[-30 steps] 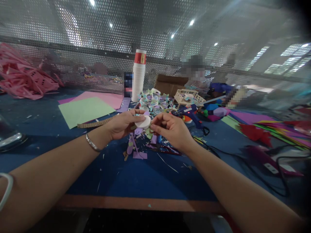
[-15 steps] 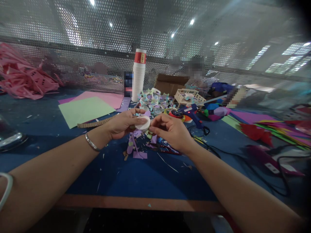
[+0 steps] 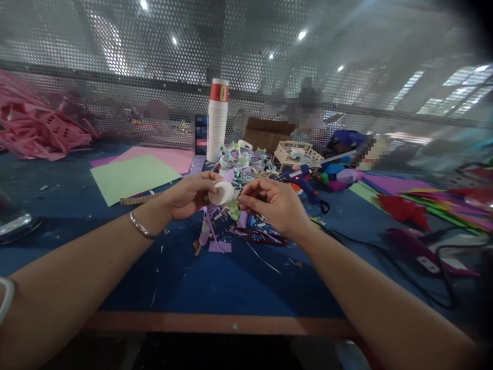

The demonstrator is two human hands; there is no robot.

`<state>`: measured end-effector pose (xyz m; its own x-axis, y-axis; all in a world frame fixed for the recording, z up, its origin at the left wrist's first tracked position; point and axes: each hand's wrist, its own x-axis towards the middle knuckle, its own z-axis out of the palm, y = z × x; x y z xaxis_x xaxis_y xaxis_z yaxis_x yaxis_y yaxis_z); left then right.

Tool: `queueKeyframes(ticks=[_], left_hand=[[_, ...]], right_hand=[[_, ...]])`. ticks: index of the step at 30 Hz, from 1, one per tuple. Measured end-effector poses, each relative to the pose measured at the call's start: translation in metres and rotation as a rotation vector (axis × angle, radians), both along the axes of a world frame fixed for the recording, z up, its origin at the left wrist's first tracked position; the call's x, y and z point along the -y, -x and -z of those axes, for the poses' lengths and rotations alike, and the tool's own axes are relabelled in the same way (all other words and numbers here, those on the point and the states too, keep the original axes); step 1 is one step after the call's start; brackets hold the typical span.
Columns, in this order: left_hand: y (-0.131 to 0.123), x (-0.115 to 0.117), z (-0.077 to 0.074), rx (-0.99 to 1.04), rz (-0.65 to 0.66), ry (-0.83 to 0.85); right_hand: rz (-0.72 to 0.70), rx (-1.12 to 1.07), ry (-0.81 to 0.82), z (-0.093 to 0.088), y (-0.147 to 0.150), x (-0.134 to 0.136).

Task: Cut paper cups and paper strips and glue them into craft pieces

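My left hand (image 3: 188, 196) pinches a small white round piece (image 3: 222, 193), which looks like the cut-off bottom of a paper cup. A bit of purple paper (image 3: 228, 176) shows just behind its upper edge. Close to the right of the piece is my right hand (image 3: 278, 206), thumb and fingers pressed together; anything between them is too small to make out. Beneath both hands lie purple paper scraps (image 3: 219, 247) and dark-handled scissors (image 3: 265, 237). A dark blue glue gun (image 3: 304, 181) rests beyond my right hand.
A tall stack of paper cups (image 3: 217, 123) stands behind a pile of decorated paper rings (image 3: 244, 160). Green paper (image 3: 134, 177) lies left, pink shreds (image 3: 38, 123) far left. A wooden basket (image 3: 296, 152), black cord (image 3: 354, 239) and coloured sheets (image 3: 404, 187) are right.
The white round piece has shifted slightly left and tilted in my left hand, so more of its rim shows. My right fingertips have come slightly away from its edge.
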<state>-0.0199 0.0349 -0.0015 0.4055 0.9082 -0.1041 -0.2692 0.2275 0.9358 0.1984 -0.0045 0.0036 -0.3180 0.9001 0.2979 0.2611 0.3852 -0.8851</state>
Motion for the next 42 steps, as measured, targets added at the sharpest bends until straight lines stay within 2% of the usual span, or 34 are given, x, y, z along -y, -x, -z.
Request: queueKeyframes(ticks=[5,11,25,42], left_hand=[[-0.001,0.004,-0.004,-0.024,0.043,-0.008],[-0.003,0.007,-0.006,-0.052,0.059,-0.004],[-0.002,0.007,0.002,-0.105,0.177,-0.036],[0.000,0.008,0.003,-0.073,0.311,-0.079]], right_hand=[[-0.015,-0.024,0.083,-0.003,0.001,0.001],[-0.149,-0.071,0.214,-0.004,0.003,0.003],[-0.291,-0.080,0.282,0.001,0.007,0.005],[-0.317,-0.014,0.320,0.002,0.011,0.008]])
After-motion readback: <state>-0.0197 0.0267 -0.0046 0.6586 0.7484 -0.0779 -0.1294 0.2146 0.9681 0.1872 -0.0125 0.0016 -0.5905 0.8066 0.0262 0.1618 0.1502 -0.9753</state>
